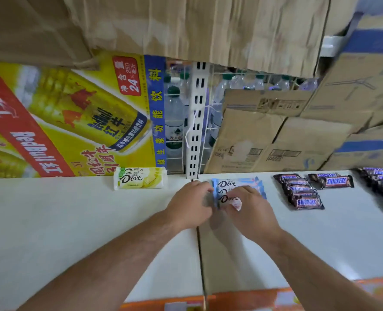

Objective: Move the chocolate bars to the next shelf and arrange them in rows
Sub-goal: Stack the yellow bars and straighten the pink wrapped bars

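At your nine o'clock the left shelf [51, 221] is a smooth, pale, flat board. Behind it, at ten o'clock, stands a glossy yellow-and-red Red Bull carton [62, 122] with its printed face towards you. A single yellow Dove bar [140, 178], a shiny rectangular packet with crimped ends, lies flat at the back of that shelf at eleven o'clock, right against the carton. At twelve o'clock a white slotted metal upright [196, 122] rises above the seam between the two shelves, with clear plastic water bottles [174, 117] behind it. Your left hand [190, 207] sits over that seam, its fingers curled round the left ends of the blue Dove bars [235, 184]. These form a small overlapping stack of crinkly packets at the back of the right shelf [320, 243]. Your right hand [253, 209] covers their right ends, its fingers bent and pinching the nearest packet. At one o'clock dark brown Snickers bars [300, 191] lie shingled in a row. At two o'clock creased corrugated cardboard boxes [275, 140] lean behind them
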